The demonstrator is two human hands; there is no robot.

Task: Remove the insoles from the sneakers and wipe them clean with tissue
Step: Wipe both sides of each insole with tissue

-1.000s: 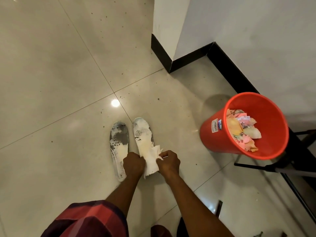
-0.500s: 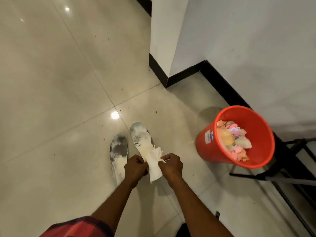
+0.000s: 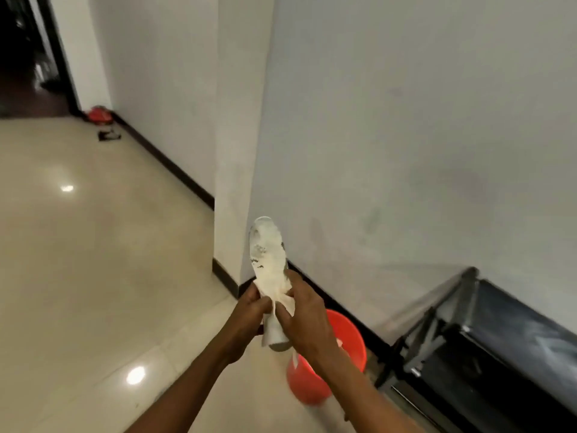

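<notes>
The insole (image 3: pixel 268 254) is held up in the air, toe pointing to twelve o'clock against the wall (image 3: pixel 406 120), heel down between the two hands; that lift seems meant to bring the dirty face up where it can be seen and rubbed. The left hand (image 3: pixel 249 310) is closed round the heel end from nine o'clock, steadying it; the right hand (image 3: pixel 304 317) is closed from three o'clock, fingers pressing the tissue (image 3: pixel 276 329) against the lower part, so one hand braces while the other wipes. Grey marks show near the toe; the middle looks paler, though the blur makes it hard to judge. The bucket (image 3: pixel 346 335) stands on the floor (image 3: pixel 93 276) at five o'clock, just beneath the right wrist, handy I'd guess for dropping the spent tissue. The other insole and the sneakers are out of sight; the wiping looks part done.
</notes>
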